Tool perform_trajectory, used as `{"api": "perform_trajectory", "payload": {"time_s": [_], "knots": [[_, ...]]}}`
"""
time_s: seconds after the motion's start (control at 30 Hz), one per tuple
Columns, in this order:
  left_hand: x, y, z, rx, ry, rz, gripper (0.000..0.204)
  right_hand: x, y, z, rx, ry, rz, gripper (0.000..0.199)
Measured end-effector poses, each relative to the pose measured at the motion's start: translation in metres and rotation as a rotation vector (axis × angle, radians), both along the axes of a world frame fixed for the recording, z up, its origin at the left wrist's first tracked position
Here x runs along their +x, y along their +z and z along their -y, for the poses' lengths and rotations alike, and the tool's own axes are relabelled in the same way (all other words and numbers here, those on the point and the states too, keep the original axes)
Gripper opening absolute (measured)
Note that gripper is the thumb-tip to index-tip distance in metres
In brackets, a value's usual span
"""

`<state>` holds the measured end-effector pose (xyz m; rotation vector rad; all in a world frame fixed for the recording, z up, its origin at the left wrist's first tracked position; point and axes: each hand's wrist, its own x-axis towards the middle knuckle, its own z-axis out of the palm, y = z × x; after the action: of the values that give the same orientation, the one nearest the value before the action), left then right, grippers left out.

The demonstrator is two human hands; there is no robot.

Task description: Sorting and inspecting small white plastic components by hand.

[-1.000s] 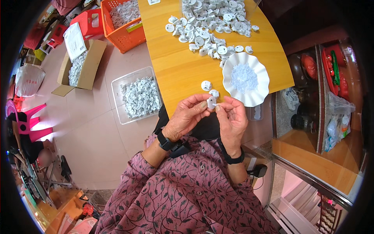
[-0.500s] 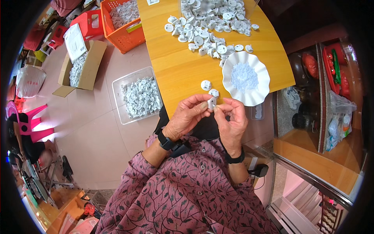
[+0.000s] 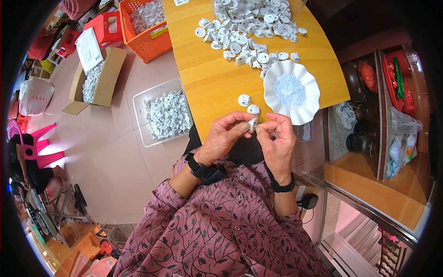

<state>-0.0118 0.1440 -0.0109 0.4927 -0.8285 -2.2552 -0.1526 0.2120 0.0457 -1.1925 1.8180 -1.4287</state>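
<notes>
The left hand pinches the part, apparently steadying it for the right hand, whose grip is indiscernible; dish nearby, presumably for reach.

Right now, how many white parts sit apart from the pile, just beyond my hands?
2: one white part left of the wavy plate, another white part nearer, just beyond your left hand. More may be hidden.
</notes>
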Motion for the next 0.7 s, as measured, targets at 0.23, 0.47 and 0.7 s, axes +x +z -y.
{"api": "perform_trajectory", "payload": {"time_s": [0.23,0.47,0.7], "knots": [[-0.0002,0.0,-0.0007,-0.083,-0.002,0.073,0.026,0.005,0.001,0.0005,0.03,-0.024,-0.008,0.03],[0.0022,0.0012,-0.0001,-0.1,-0.005,0.108,0.026,0.0055,-0.0028,-0.0011,0.047,-0.012,-0.055,0.03],[0.0001,0.0004,0.0007,0.043,0.043,-0.002,0.025,0.0088,-0.009,-0.0023,-0.044,0.024,0.104,0.035]]}}
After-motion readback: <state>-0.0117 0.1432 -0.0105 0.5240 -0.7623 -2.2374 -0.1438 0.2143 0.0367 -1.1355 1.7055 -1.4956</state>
